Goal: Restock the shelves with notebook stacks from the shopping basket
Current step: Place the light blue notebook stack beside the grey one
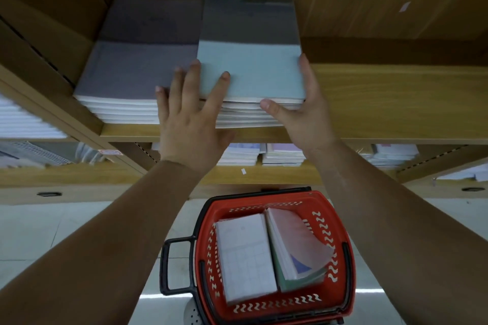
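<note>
A stack of light blue notebooks (250,68) lies on the wooden shelf (383,103), beside a stack of purple notebooks (132,68) on its left. My left hand (190,113) lies flat with straight fingers against the blue stack's left side, its thumb on the top cover. On the stack's right side is my right hand (298,113), thumb pressed on the front edge and fingers along the right edge. Below, the red shopping basket (340,219) holds a white notebook stack (245,256) and a pink-covered stack (298,240).
The shelf to the right of the blue stack is bare wood. A lower shelf (237,174) carries more notebook stacks. White stacks (23,121) fill the neighbouring bay at left. The basket's black handle (169,266) sticks out to its left over the pale floor.
</note>
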### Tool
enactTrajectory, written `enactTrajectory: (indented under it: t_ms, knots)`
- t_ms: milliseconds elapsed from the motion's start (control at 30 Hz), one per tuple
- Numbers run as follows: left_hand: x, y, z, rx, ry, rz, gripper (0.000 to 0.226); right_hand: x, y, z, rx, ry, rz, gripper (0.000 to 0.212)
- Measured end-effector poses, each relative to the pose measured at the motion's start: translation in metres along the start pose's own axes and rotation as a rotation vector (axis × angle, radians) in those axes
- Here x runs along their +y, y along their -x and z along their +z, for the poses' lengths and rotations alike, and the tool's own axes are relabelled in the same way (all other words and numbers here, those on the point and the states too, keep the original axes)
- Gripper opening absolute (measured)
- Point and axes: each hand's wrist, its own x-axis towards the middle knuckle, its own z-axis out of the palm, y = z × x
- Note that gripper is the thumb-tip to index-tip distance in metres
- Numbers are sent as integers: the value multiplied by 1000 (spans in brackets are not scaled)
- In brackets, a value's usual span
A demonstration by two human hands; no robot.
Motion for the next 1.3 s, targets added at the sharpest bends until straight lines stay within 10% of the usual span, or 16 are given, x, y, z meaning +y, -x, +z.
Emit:
enactTrajectory:
  t_ms: [500,733,1000,1167,1300]
  knots:
    - [-33,-23,-7,6,28,76,100,3,-10,-7,-73,-114,151,111]
    - [-37,-15,-4,-36,55,57,86,-6,-10,0,47,-151,243,56]
    - [-29,-14,-35,-251,109,37,88,-20,0,4,210,107,115,82]
    - [-20,47,-33,99,234,79,53,-3,60,-10,351,240,208,66]
    - [4,132,6,-276,363,31,46,47,127,-19,383,384,238,50]
